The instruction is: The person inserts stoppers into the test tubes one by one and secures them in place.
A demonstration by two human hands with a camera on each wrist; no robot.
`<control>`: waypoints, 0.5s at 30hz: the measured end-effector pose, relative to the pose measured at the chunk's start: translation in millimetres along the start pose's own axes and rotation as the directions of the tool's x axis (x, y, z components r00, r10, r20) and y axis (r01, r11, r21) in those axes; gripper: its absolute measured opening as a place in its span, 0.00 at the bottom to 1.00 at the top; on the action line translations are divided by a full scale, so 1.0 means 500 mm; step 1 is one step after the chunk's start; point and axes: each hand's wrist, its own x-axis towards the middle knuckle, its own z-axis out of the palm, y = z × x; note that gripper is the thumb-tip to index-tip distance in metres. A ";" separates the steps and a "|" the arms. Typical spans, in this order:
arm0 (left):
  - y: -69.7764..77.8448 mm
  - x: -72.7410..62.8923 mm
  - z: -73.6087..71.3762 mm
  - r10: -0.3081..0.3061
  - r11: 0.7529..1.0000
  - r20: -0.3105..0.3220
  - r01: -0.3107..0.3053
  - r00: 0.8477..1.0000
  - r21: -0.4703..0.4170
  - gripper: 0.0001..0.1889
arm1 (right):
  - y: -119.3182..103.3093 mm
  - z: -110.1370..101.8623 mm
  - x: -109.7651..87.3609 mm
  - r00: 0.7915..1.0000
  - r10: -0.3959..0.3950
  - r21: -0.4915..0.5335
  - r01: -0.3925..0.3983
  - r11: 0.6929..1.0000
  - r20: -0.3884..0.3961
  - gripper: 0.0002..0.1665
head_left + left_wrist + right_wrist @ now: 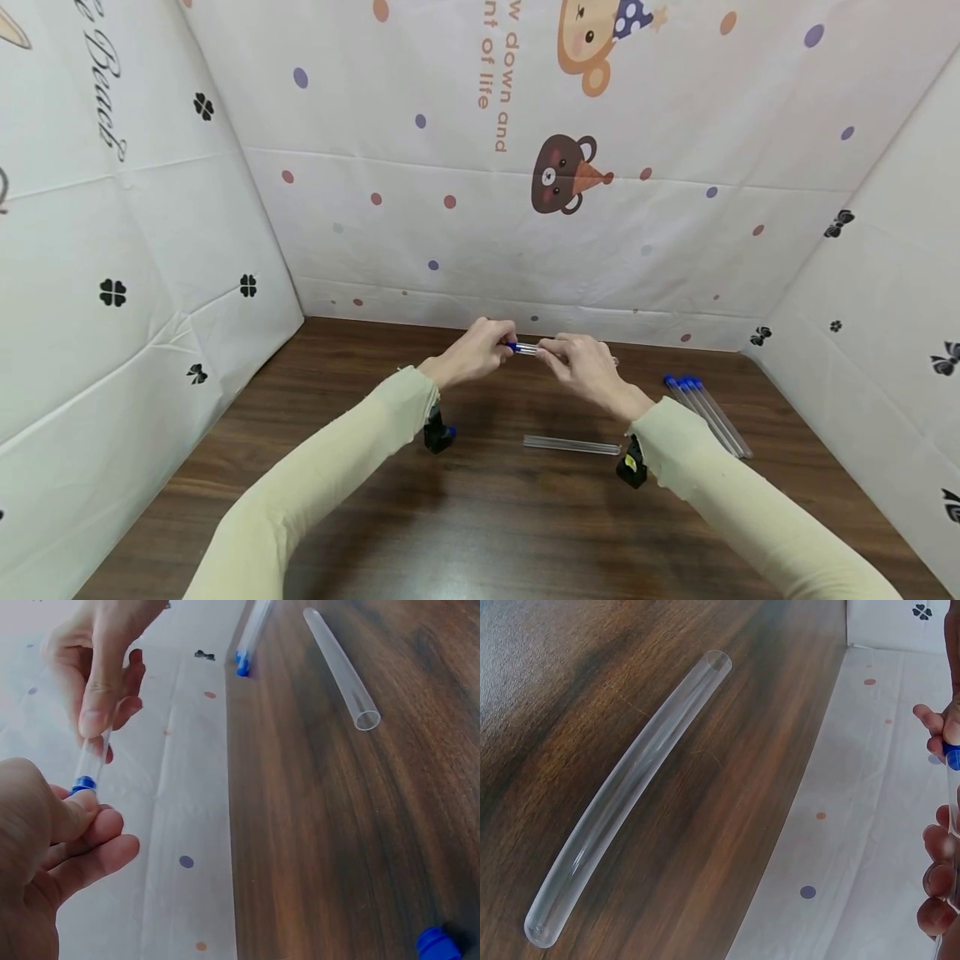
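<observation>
Above the back of the table, both hands meet at one clear test tube point(528, 349). My left hand point(474, 352) pinches a blue cap point(84, 783) between thumb and fingers at the tube's end. The cap's lower part is hidden by the fingertips. From the other side, my right hand point(590, 367) grips the tube's body, its fingers curled round it. In the right wrist view, the blue cap point(952, 755) shows at the tube's end, with the right fingers point(936, 919) along the tube.
An uncapped clear test tube point(572, 445) lies on the wooden table point(480, 533) between the forearms. A loose blue cap point(436, 945) rests near the left wrist. Several blue-capped tubes point(712, 417) lie side by side at the right. Printed white cloth walls point(420, 233) enclose the table.
</observation>
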 end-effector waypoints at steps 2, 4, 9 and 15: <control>0.002 0.000 0.001 -0.002 1.000 -0.004 0.002 1.000 0.001 0.05 | 0.001 -0.001 -0.001 1.000 0.008 0.002 -0.008 1.000 0.000 0.10; 0.003 0.000 0.002 -0.008 1.000 -0.006 0.008 1.000 0.002 0.05 | 0.001 -0.001 -0.001 1.000 0.010 0.008 -0.010 1.000 0.001 0.10; 0.004 0.001 0.006 -0.010 1.000 -0.015 0.010 1.000 0.000 0.04 | 0.002 -0.002 -0.002 1.000 0.015 0.026 -0.015 1.000 0.001 0.11; 0.006 0.005 0.006 -0.007 1.000 -0.013 0.007 1.000 0.002 0.04 | 0.005 -0.003 -0.002 1.000 0.023 0.041 -0.024 0.999 0.006 0.11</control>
